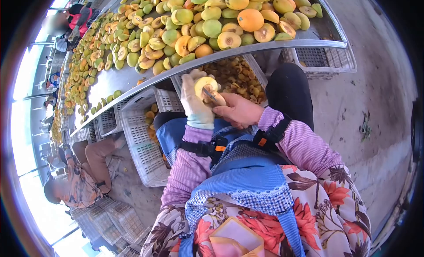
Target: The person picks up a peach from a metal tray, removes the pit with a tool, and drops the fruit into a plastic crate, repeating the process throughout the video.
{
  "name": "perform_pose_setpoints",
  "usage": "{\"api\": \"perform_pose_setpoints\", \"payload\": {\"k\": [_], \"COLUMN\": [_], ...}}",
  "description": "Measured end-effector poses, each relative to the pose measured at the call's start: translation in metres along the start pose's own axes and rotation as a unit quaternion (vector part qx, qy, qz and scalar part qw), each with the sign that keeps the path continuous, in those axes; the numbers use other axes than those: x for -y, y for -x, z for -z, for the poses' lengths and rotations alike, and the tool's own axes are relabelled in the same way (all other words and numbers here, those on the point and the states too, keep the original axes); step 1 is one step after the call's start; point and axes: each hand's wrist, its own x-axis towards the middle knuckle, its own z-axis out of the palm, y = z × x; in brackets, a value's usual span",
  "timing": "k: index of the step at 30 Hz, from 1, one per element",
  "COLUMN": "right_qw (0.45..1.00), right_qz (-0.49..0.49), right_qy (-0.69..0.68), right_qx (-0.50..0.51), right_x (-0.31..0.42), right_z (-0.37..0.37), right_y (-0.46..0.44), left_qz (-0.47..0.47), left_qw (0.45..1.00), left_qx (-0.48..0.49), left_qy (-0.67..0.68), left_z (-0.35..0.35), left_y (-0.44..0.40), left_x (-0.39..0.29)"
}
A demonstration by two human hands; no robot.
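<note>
Left hand holds cut fruit; table edge partly hides crate

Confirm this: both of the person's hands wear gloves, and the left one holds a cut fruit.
Not quite: the right hand is bare, as the head view shows. Only the left hand is gloved, and it does hold a cut fruit.

Washed-out glare, probably daylight, floods the left and whitens the metal table; curved edges fade black.
</note>
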Motion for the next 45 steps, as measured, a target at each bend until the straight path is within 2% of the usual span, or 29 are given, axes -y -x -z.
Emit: {"api": "perform_pose_setpoints", "payload": {"k": [1, 4, 7, 8, 10, 11, 13, 15, 16, 18, 19, 22, 23, 26, 27, 31, 32, 34, 35, 36, 37, 38, 39, 40, 41, 42, 43, 44, 45], "right_qw": [1.000, 0.983, 0.995, 0.994, 0.990, 0.973, 0.893, 0.986, 0.995, 0.992, 0.987, 0.944, 0.936, 0.910, 0.909, 0.913, 0.913, 0.912, 0.925, 0.943, 0.995, 0.889, 0.873, 0.879, 0.885, 0.891, 0.898, 0.888, 0.877], "right_qz": [-0.007, 0.080, -0.012, -0.001, 0.021, 0.132, 0.346, 0.095, -0.039, -0.086, -0.111, -0.183, -0.181, -0.117, -0.099, -0.072, -0.060, -0.032, -0.043, -0.112, 0.010, 0.135, -0.059, -0.050, -0.041, -0.032, 0.023, 0.002, -0.020], "right_qy": [-0.001, 0.162, 0.093, 0.108, 0.136, 0.179, 0.256, 0.138, 0.070, -0.006, -0.046, -0.227, -0.242, -0.301, -0.305, -0.315, -0.316, -0.317, -0.311, -0.241, 0.097, 0.417, 0.452, 0.435, 0.418, 0.401, 0.375, 0.408, 0.439], "right_qx": [0.000, -0.037, 0.027, 0.008, -0.030, -0.065, -0.133, -0.011, 0.053, 0.088, 0.106, 0.158, 0.178, 0.262, 0.264, 0.248, 0.251, 0.259, 0.215, 0.198, 0.038, -0.131, -0.177, -0.188, -0.200, -0.211, -0.230, -0.213, -0.195], "right_x": [-0.002, -0.008, 0.002, 0.004, 0.008, -0.006, -0.043, -0.007, 0.005, 0.009, 0.008, 0.006, 0.005, -0.002, -0.003, 0.000, 0.001, 0.003, 0.005, 0.001, -0.026, -0.049, -0.017, -0.018, -0.020, -0.022, -0.022, -0.026, -0.035], "right_z": [0.001, 0.002, 0.008, 0.007, 0.004, 0.006, 0.012, 0.019, 0.019, 0.021, 0.021, 0.027, 0.027, 0.026, 0.024, 0.018, 0.014, 0.011, 0.010, 0.020, 0.022, 0.021, 0.008, 0.008, 0.010, 0.011, 0.012, 0.015, 0.017], "right_y": [0.000, -0.004, 0.001, 0.003, 0.004, -0.005, -0.030, -0.008, 0.003, 0.006, 0.008, 0.008, 0.008, 0.008, 0.007, 0.010, 0.012, 0.014, 0.018, 0.009, -0.004, -0.013, 0.001, 0.000, -0.003, -0.005, -0.008, -0.012, -0.018], "left_qz": [-0.005, 0.004, -0.035, -0.056, 0.016, 0.052, 0.018, -0.010, -0.035, -0.091, -0.096, -0.115, -0.069, 0.025, 0.009, 0.152, 0.150, 0.124, 0.026, -0.034, -0.102, -0.208, -0.174, -0.264, -0.277, -0.277, -0.272, -0.262, -0.286], "left_qw": [1.000, 0.997, 0.988, 0.983, 0.992, 0.993, 0.994, 0.989, 0.979, 0.945, 0.940, 0.880, 0.883, 0.922, 0.929, 0.977, 0.982, 0.981, 0.993, 0.998, 0.986, 0.945, 0.897, 0.642, 0.545, 0.626, 0.698, 0.763, 0.735], "left_qx": [0.004, -0.007, 0.001, 0.007, -0.005, -0.012, -0.020, -0.005, 0.034, 0.114, 0.142, 0.242, 0.249, 0.276, 0.288, 0.152, 0.110, 0.108, 0.059, -0.042, -0.130, -0.151, -0.184, -0.248, -0.314, -0.242, -0.166, -0.089, -0.024], "left_qy": [-0.024, -0.079, -0.149, -0.176, -0.129, -0.105, -0.108, -0.148, -0.199, -0.293, -0.296, -0.392, -0.392, -0.270, -0.233, 0.000, 0.024, 0.108, 0.100, 0.035, -0.031, -0.205, -0.363, -0.675, -0.726, -0.688, -0.641, -0.585, -0.614], "left_z": [0.002, 0.004, -0.003, -0.005, -0.007, -0.009, -0.014, -0.014, -0.009, -0.001, 0.001, -0.001, -0.009, -0.011, -0.008, -0.016, -0.014, 0.007, 0.013, 0.025, 0.074, 0.084, 0.105, 0.176, 0.150, 0.133, 0.117, 0.101, 0.077], "left_y": [0.002, 0.006, 0.003, 0.002, -0.010, -0.013, -0.010, -0.007, -0.005, -0.008, -0.007, -0.010, -0.005, -0.008, -0.011, 0.000, 0.004, -0.011, -0.017, -0.013, -0.041, -0.035, -0.044, -0.089, -0.083, -0.089, -0.103, -0.115, -0.122], "left_x": [0.001, 0.001, -0.004, -0.004, -0.006, -0.006, -0.002, -0.004, -0.003, -0.002, -0.003, -0.019, -0.028, -0.035, -0.030, -0.028, -0.031, -0.044, -0.059, -0.079, -0.088, -0.110, -0.131, -0.139, -0.146, -0.147, -0.146, -0.141, -0.128]}}
